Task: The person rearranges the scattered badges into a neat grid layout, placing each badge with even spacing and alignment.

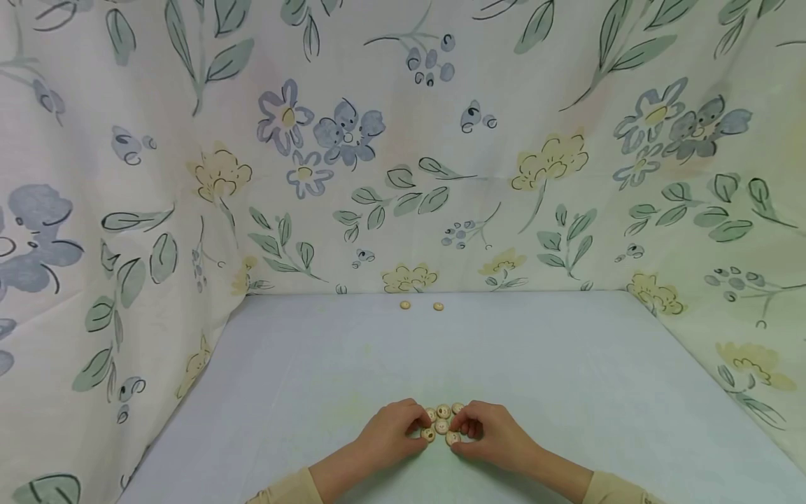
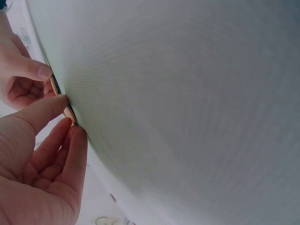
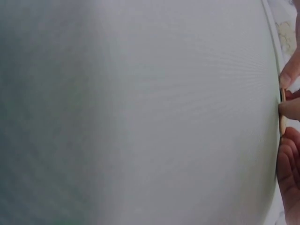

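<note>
In the head view, several small round wooden discs (image 1: 442,426) with dark marks on their faces lie close together on the table, between both hands. My left hand (image 1: 394,434) pinches the lower-left disc (image 1: 428,435) between thumb and fingers. Across from it, my right hand (image 1: 497,435) holds the lower-right disc (image 1: 453,438) the same way, its other fingers curled. Two upper discs are partly covered by the fingers. Both wrist views catch the discs only as thin edges, the left hand (image 2: 51,159) and right hand (image 3: 291,159) close beside them.
Two more wooden discs, one on the left (image 1: 406,305) and one on the right (image 1: 438,306), lie near the far edge of the pale table (image 1: 315,364). A floral cloth (image 1: 403,154) hangs behind the table and along both sides.
</note>
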The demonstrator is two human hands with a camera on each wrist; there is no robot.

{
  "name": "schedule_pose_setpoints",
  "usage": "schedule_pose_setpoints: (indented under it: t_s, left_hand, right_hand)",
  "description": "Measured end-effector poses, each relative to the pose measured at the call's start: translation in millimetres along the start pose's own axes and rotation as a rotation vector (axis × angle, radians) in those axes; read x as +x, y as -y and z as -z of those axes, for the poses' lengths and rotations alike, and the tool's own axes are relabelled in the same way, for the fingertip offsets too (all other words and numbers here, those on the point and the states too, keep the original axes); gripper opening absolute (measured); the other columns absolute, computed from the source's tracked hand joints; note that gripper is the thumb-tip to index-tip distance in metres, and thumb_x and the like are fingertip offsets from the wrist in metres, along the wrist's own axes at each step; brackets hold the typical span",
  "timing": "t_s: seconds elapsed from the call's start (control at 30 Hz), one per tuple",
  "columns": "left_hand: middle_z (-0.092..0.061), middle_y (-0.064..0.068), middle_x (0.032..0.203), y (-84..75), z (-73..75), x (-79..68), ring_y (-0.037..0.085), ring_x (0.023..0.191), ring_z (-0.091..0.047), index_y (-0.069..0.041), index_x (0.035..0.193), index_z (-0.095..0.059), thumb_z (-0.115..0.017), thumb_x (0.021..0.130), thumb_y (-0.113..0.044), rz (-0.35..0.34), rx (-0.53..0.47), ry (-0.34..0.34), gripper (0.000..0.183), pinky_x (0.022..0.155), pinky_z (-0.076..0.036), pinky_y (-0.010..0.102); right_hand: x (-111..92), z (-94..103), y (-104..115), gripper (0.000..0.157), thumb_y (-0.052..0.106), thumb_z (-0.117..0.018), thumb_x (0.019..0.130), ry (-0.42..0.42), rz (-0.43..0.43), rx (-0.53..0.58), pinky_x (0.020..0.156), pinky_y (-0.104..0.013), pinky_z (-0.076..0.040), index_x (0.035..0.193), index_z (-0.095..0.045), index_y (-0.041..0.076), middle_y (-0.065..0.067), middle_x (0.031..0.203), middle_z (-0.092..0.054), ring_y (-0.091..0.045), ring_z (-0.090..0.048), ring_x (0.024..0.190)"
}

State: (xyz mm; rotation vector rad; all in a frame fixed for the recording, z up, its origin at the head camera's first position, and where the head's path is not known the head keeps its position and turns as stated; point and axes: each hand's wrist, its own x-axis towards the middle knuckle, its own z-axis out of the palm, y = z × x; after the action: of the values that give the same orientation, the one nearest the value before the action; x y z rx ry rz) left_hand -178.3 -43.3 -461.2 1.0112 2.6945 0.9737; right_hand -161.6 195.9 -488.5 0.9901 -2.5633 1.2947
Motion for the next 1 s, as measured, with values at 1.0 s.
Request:
schedule_pose_setpoints:
  t_s: [1.0]
  left_hand:
    - [-0.056,-0.011,0.081,1.0,-0.6,-0.8,0.0,0.073,-0.049,-0.013,0.091,-0.069,-0.077,0.08,-0.011,-0.013,-0.012,-0.013,0.014,0.067,-0.043,0.017]
  right_hand:
    - [7.7,13.4,-7.1,0.019,0.016,-0.081,0.079,-0.015,-0.156,0.034,0.06,-0.024,-0.051,0.092,-0.067,0.014,0.007,0.081,-0.065,-0.007,-0.058,0.068]
